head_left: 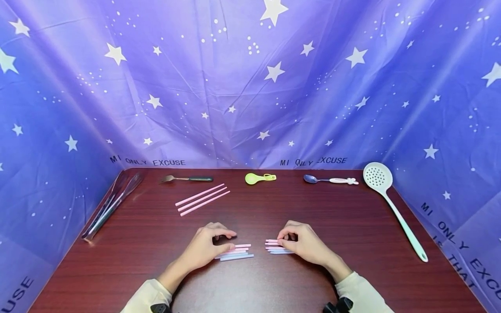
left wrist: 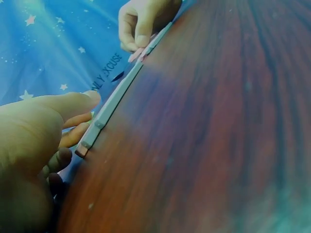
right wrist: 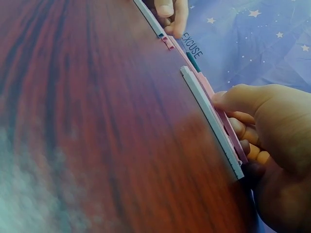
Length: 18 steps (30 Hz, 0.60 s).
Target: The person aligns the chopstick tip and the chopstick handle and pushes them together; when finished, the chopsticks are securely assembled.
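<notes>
Nearby, left: left hand [head_left: 204, 247] spread beside pink and blue sticks [head_left: 236, 258] | near right: right hand [head_left: 307, 244] pinches a pink stick [right wrist: 208, 88]

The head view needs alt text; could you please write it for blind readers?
A person's right hand pinches at one group of pink and pale-blue sticks on a dark red table; the left hand is at another. Nearby lie three more pink sticks, a fork, a green scoop, a spoon and a white skimmer.

R hand [right wrist: 286, 128] at rt edge: thumb on slim pink stick [right wrist: 208, 88], fingers curled behind; slim pale-blue stick [right wrist: 210, 116] alongside, on dk red-brown wood-grain tabletop [right wrist: 97, 126]. L hand [right wrist: 176, 13] up top, nr other pale-blue stick [right wrist: 148, 18]. Bkgd: blue star-print cloth [right wrist: 257, 53].
</notes>
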Each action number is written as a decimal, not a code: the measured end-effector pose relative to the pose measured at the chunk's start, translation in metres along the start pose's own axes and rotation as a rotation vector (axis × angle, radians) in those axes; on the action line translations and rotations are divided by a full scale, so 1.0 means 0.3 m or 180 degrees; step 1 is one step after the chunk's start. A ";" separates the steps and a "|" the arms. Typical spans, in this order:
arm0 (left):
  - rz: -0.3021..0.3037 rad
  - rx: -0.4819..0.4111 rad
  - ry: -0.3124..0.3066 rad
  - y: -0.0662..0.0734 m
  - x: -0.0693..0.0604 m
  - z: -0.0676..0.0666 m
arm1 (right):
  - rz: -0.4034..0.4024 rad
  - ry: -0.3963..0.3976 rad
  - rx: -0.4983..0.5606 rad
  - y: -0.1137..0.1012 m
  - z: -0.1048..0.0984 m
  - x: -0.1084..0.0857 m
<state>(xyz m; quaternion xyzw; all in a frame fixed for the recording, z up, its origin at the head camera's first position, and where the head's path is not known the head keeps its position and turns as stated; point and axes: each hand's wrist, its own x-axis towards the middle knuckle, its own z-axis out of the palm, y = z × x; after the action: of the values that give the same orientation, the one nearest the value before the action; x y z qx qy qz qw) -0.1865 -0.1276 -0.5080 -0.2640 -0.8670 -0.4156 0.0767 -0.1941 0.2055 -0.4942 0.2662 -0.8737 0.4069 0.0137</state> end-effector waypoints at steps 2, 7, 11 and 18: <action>-0.0006 0.0060 -0.0053 0.002 -0.003 0.001 | -0.0007 0.0000 0.0014 -0.001 -0.001 0.000; -0.0035 0.0047 -0.0101 0.008 -0.004 0.005 | -0.0032 0.0015 0.0032 -0.002 -0.002 0.001; -0.0066 0.0045 -0.0095 0.012 -0.004 0.007 | -0.0040 0.0012 0.0043 0.000 -0.001 0.002; -0.0144 0.0109 -0.0151 0.019 -0.001 0.007 | -0.0062 0.0024 0.0039 0.006 0.000 0.000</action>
<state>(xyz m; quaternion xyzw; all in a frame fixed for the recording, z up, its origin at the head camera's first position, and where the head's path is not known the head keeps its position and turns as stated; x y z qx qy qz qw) -0.1832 -0.1231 -0.5057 -0.2528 -0.8813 -0.3960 0.0512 -0.1950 0.2064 -0.4955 0.2733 -0.8685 0.4131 0.0194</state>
